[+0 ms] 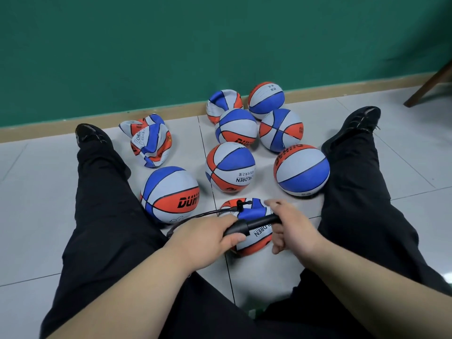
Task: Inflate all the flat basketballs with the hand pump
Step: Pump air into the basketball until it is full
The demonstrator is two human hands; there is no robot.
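A black hand pump (249, 224) lies across a partly flat red, white and blue basketball (254, 211) on the floor between my legs. My left hand (208, 237) grips the pump's barrel. My right hand (291, 226) grips its handle end. A thin black hose (195, 216) curves from the pump to a needle fitting on top of this ball. Several round basketballs (230, 166) of the same colours lie further ahead. A crumpled flat ball (150, 140) lies at the left. Another dented ball (222, 104) sits by the wall.
My legs in black trousers (105, 192) spread to both sides of the balls on a grey tiled floor (36, 192). A green wall (171, 45) with a wooden skirting runs behind. A wooden chair leg (430, 86) stands at the far right.
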